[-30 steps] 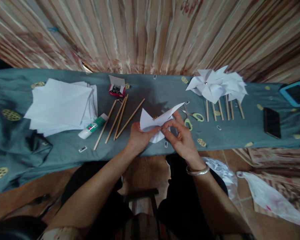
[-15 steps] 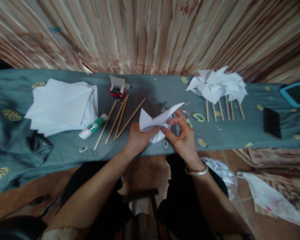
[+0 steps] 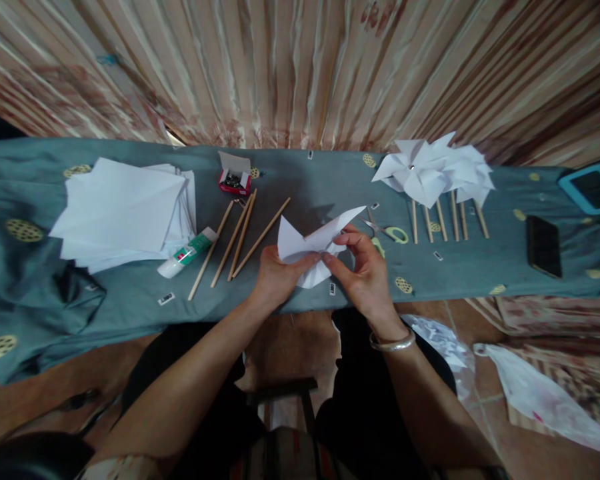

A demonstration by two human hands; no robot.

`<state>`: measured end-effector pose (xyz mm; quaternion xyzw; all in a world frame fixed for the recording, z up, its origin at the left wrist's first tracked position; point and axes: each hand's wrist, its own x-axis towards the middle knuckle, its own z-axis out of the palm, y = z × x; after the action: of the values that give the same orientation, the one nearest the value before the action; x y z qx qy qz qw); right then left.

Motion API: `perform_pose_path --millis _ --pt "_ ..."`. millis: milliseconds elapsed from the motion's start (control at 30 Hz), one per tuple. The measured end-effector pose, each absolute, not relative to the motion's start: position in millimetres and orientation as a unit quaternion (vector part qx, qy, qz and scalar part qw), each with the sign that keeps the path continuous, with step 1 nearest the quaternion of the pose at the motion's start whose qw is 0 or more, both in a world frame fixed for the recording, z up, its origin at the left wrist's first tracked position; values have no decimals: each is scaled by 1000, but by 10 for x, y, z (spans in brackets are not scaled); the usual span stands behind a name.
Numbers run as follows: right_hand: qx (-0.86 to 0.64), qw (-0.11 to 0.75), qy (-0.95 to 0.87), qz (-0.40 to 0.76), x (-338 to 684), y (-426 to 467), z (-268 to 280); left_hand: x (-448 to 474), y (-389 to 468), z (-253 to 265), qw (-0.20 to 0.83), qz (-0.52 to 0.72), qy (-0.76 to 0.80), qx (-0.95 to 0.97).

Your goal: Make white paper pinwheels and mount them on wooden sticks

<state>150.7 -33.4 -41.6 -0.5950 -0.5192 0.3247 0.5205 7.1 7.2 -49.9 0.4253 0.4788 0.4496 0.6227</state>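
Observation:
A white paper pinwheel (image 3: 314,241), partly folded with pointed corners sticking up, is held over the near part of the table. My left hand (image 3: 279,275) grips its left side, thumb pressed on the paper near the middle. From the right, my right hand (image 3: 363,270) pinches the same paper, its thumb meeting the left thumb at the centre. Some fingers are hidden behind the paper. Scissors (image 3: 393,234) with pale green handles lie just beyond my right hand. Several wooden sticks (image 3: 240,237) lie left of the paper.
A stack of white paper (image 3: 115,207) and a glue bottle (image 3: 187,253) lie at the left. Behind the sticks stands a small red box of metal pins (image 3: 234,179). Finished pinwheels (image 3: 425,170) lie back right, near a phone (image 3: 544,245) and a blue-framed device (image 3: 593,188).
Both hands stay almost in place on the paper. The right fingers have curled slightly lower, and the upper right paper point has shifted a little left.

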Motion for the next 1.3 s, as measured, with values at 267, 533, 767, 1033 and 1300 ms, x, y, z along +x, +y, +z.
perform_pose_path --millis 267,533,767,1033,1300 --pt "-595 528 -512 324 1515 -329 -454 70 68 -468 628 452 483 410" --pt "-596 541 -499 319 1493 -324 -460 76 66 -435 629 457 485 400" --pt "-590 542 -491 342 1464 -321 -402 81 67 -422 635 458 491 382" --pt "-599 523 -477 374 1484 -323 -368 71 66 -417 634 452 493 388" --pt "-615 524 -440 391 1453 -330 -327 67 68 -419 622 453 503 394"
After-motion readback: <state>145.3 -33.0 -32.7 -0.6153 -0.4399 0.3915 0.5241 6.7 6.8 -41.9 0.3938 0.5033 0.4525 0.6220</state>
